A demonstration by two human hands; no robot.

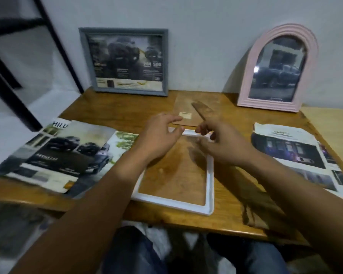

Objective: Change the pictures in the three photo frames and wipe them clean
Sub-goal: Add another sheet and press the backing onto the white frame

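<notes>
My left hand (pixel 159 133) and right hand (pixel 218 143), both loosely spread and empty, hover over the white frame's (pixel 210 175) far edge; the backing board (pixel 196 109) lies just beyond.

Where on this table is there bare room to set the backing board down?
Bare wood lies between the gray frame and the magazine, and between the backing board and the pink frame. The middle is crowded by the white frame and both hands.
</notes>
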